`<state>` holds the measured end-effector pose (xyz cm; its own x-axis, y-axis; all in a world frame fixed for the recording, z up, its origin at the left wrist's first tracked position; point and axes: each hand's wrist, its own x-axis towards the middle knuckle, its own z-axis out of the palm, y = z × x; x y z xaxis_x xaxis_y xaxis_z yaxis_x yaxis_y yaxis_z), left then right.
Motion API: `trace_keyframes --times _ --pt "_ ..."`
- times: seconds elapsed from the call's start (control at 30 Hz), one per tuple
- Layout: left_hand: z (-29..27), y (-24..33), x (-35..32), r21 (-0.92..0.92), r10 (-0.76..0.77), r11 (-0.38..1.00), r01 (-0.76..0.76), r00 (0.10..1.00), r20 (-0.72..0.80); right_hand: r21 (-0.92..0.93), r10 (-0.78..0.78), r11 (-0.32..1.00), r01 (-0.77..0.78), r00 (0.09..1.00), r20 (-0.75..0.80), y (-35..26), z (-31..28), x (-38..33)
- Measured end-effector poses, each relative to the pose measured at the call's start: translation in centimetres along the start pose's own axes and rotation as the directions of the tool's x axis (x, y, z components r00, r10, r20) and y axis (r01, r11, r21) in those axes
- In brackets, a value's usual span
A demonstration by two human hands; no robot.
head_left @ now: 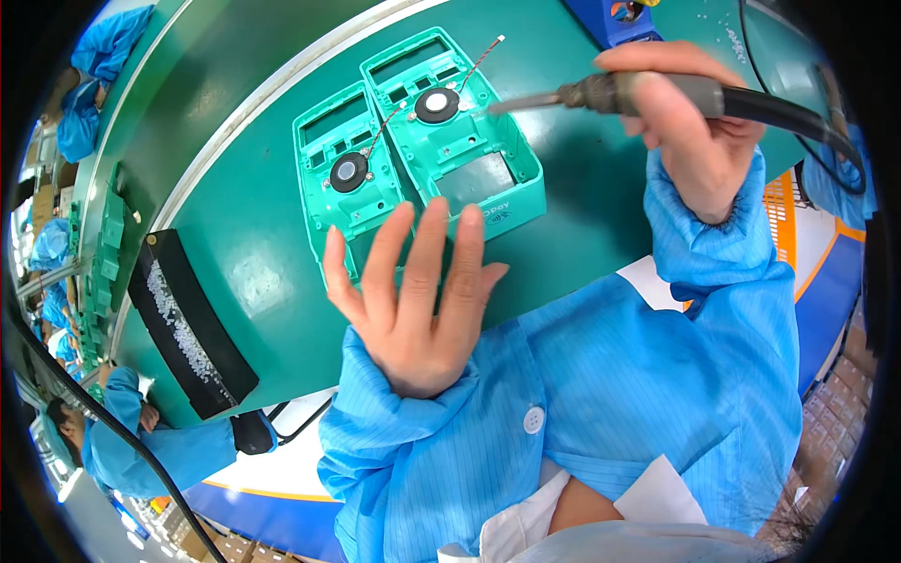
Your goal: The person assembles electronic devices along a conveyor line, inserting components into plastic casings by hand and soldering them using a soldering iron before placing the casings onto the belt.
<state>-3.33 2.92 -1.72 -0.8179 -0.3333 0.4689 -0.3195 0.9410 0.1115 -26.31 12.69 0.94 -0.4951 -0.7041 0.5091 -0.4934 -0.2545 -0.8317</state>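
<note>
Two teal plastic housings lie side by side, open side up: the left housing [383, 205] and the right housing [479, 141]. Each has a round black speaker set in it, the left speaker [349, 173] and the right speaker [436, 105], with a thin twisted red-and-black wire sticking up. Over the near ends of both housings my left hand [413, 310] is spread, its fingers apart and holding nothing. My right hand [694, 131] is closed round the grey handle of a soldering iron [601, 96]. The iron's thin tip points left, over the right housing's far-right side near the speaker.
A black tray [174, 272] with small clear bits lies at the left. A blue stand [610, 19] is at the far edge, with scattered bits [737, 42] right of it. The iron's thick black cable [788, 111] runs off right. A co-worker [141, 441] sits at lower left.
</note>
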Motion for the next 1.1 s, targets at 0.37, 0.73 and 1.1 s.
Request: trace_keyframes --times 0.37,0.73,1.1 --pt "3.3 -0.1 -0.7 0.049 0.031 0.999 -0.024 0.986 -0.165 -0.057 0.093 0.995 -0.083 0.976 0.197 0.9 3.6 0.7" --pt "3.8 -0.1 -0.5 0.026 0.023 0.999 -0.018 0.978 -0.208 -0.053 0.081 0.996 -0.071 0.974 0.214 1.4 3.8 0.9" --pt "3.4 0.1 -0.6 0.023 0.026 0.999 -0.022 0.983 -0.181 -0.072 0.036 0.997 -0.019 0.967 0.252 1.6 3.5 1.0"
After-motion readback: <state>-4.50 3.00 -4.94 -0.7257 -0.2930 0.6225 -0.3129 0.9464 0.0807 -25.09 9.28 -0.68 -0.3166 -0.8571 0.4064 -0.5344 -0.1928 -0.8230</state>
